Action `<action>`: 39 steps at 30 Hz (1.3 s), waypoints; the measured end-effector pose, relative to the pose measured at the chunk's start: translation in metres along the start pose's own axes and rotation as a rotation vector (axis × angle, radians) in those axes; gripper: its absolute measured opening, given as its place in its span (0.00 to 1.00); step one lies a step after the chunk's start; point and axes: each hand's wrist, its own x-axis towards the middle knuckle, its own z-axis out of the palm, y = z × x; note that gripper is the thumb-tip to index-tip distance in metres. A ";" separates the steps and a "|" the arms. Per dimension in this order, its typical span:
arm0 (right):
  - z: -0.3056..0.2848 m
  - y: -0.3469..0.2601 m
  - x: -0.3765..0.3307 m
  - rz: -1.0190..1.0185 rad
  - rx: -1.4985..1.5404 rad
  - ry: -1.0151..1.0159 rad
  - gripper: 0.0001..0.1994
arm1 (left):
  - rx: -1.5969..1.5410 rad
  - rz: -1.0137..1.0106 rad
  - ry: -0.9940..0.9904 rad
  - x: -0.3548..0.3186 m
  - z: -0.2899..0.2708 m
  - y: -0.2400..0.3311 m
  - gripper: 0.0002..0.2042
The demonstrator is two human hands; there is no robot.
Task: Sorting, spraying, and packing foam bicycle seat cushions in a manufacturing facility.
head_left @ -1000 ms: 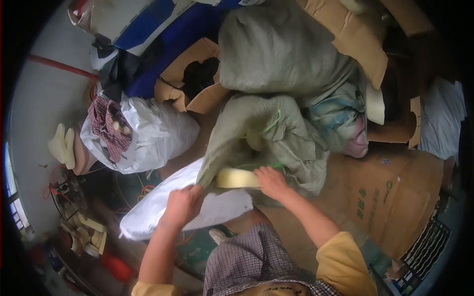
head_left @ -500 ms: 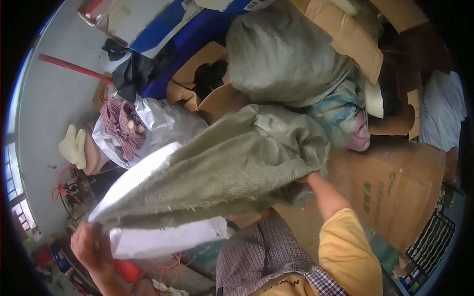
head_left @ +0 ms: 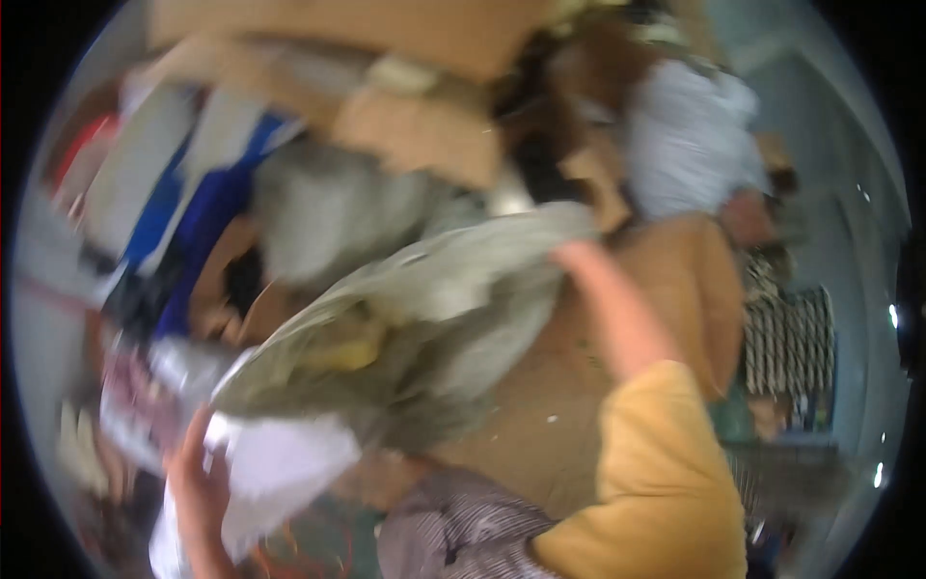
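Observation:
A grey-green woven sack (head_left: 453, 289) stretches across the middle of the head view, its mouth spread between my two hands. My left hand (head_left: 200, 482) is closed at the sack's lower left corner, where a white sheet or bag (head_left: 289, 458) hangs beside it; motion blur softens the fingers. On the upper right end of the sack rim, my right hand (head_left: 576, 253) grips the fabric, its fingers partly hidden by the folds. Something yellowish (head_left: 352, 347) shows inside the sack; its kind is too blurred to tell.
Behind the sack lie another stuffed grey-green sack (head_left: 328, 207) and torn cardboard (head_left: 415, 130). A large brown carton (head_left: 675, 289) stands at the right, near a pale bag (head_left: 690, 140) and a dark rack (head_left: 791, 338). Plastic bags with checked cloth (head_left: 140, 391) sit left.
The view has swung to the right. My right hand has raised its end of the woven sack, and the sack's mouth has spread, showing its inside. My left hand stays at the lower left corner.

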 end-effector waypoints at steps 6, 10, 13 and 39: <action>0.021 -0.133 -0.075 -0.227 -0.366 0.085 0.12 | 0.065 -0.210 0.220 -0.092 -0.053 -0.056 0.12; 0.113 -0.241 -0.116 -0.627 0.329 0.010 0.18 | 0.104 -0.348 0.587 -0.234 -0.118 -0.075 0.10; 0.191 -0.309 -0.136 -0.812 0.299 -0.205 0.23 | -0.126 -0.753 0.974 -0.377 -0.156 -0.092 0.13; 0.425 -0.828 -0.719 -1.962 -0.481 -1.052 0.20 | 0.231 -1.181 2.247 -0.900 -0.124 0.144 0.05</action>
